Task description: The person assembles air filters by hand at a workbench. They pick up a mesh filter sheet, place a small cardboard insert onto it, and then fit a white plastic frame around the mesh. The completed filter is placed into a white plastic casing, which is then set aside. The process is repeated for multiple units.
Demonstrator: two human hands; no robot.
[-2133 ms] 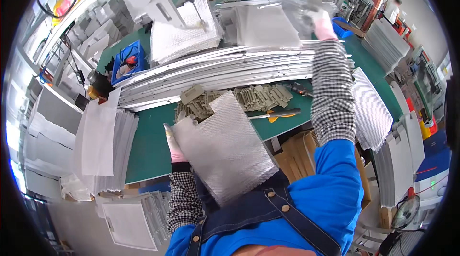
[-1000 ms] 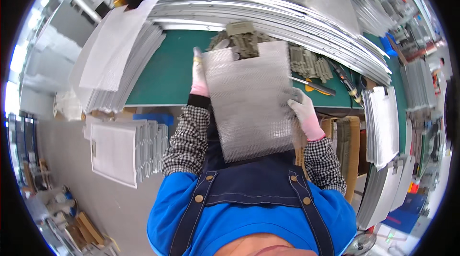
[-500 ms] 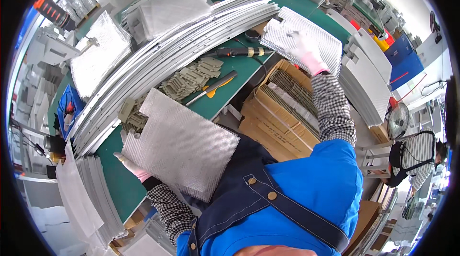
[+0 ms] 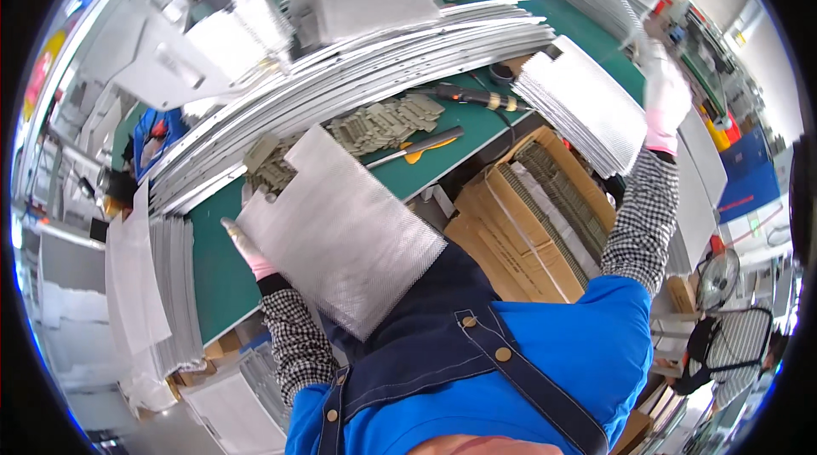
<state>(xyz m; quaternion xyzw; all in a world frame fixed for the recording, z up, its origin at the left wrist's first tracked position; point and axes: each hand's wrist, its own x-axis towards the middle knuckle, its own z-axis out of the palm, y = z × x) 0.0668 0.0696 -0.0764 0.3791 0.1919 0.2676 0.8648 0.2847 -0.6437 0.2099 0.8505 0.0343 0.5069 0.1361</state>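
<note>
A notched silvery mesh sheet [image 4: 340,229] is tilted in front of my apron. My left hand [image 4: 248,249], in a pale glove, grips it at its left edge, with some fingers hidden behind. Up at the right, my gloved right hand [image 4: 665,102] is raised beside a stack of similar mesh sheets [image 4: 587,102] at the table's edge. Its fingers close on a thin, blurred grey piece [image 4: 631,19], seen nearly edge-on, that looks like another mesh sheet.
Small grey-green clips [image 4: 383,125] lie piled on the green table [image 4: 221,263], near a grey-bladed tool [image 4: 417,147] and a black power screwdriver [image 4: 477,97]. Long metal strips [image 4: 357,63] lie behind. An open cardboard box [image 4: 519,234] of parts stands at the front edge.
My right hand has lifted off the stack, moving up and right with a thin piece in it. My left hand still holds its mesh sheet. The whole view has shifted.
</note>
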